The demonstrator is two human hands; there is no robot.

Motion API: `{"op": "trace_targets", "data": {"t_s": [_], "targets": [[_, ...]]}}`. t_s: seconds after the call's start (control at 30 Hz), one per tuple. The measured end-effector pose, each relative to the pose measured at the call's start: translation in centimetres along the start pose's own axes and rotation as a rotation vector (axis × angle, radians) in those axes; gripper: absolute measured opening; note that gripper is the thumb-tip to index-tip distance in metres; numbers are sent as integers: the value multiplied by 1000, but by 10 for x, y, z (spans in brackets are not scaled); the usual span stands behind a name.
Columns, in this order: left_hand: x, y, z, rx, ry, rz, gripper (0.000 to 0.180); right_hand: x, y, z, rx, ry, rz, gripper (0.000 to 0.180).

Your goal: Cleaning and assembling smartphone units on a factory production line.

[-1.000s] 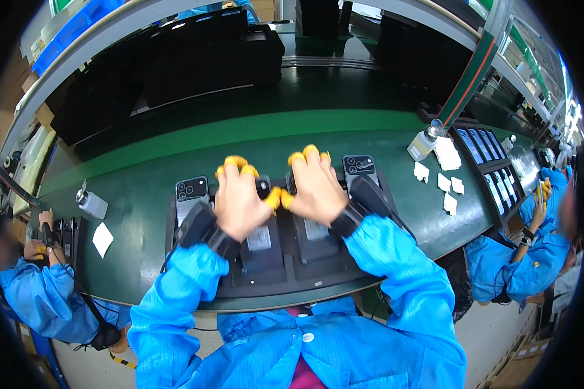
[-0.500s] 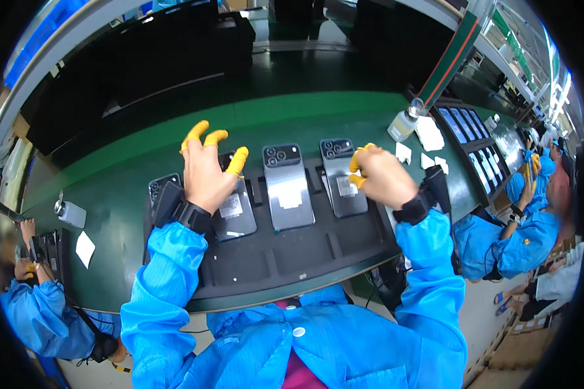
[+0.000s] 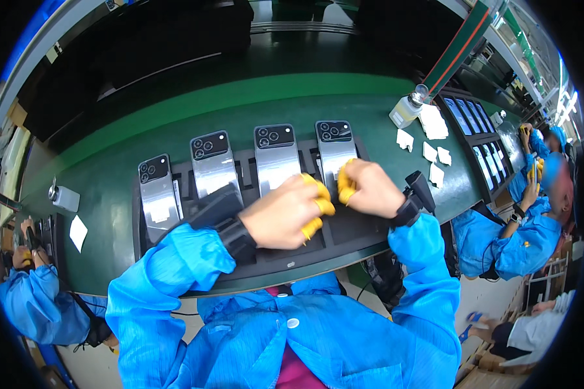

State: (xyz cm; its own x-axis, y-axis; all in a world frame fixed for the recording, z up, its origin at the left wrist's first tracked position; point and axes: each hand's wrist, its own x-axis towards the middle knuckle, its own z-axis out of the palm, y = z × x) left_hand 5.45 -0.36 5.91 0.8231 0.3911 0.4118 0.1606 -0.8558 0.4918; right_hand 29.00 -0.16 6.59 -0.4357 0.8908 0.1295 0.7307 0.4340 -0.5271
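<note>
Four smartphones lie camera end up in a black tray (image 3: 292, 264): a leftmost phone (image 3: 158, 201), a second phone (image 3: 213, 165), a third phone (image 3: 278, 159) and a rightmost phone (image 3: 336, 152). Yellow finger covers sit on both my hands. My left hand (image 3: 282, 212) reaches across the third phone's lower part, its bent fingers apart, slightly blurred, with nothing visible in them. At the rightmost phone's lower half, my right hand (image 3: 373, 188) has its fingers curled closed. Whatever they pinch is hidden. My left forearm and wristband cover the second phone's lower end.
Behind the tray at right stand a clear bottle (image 3: 405, 111) and several white wipes (image 3: 433, 122). Another bottle (image 3: 65, 196) and a white paper (image 3: 78, 233) lie left. A rack of phones (image 3: 479, 139) is far right. Co-workers in blue sit on both sides.
My left hand has swung right and nearer, from above the second phone to the third phone's lower part. My right hand stays by the rightmost phone, fingers still curled. The view has shifted slightly.
</note>
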Motion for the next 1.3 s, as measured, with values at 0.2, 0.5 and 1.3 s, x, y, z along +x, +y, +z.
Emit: {"op": "trace_targets", "data": {"t_s": [0.2, 0.5, 1.3], "targets": [[-3, -2, 45, 292, -41, -28, 56, 11, 14, -36, 536, 113, 339, 11], [7, 1, 52, 198, -36, -137, 66, 66, -56, -35, 545, 410, 8, 14], [-84, 17, -6, 276, -99, -253, 71, 79, -50, 24, 619, -378, 206, 10]]}}
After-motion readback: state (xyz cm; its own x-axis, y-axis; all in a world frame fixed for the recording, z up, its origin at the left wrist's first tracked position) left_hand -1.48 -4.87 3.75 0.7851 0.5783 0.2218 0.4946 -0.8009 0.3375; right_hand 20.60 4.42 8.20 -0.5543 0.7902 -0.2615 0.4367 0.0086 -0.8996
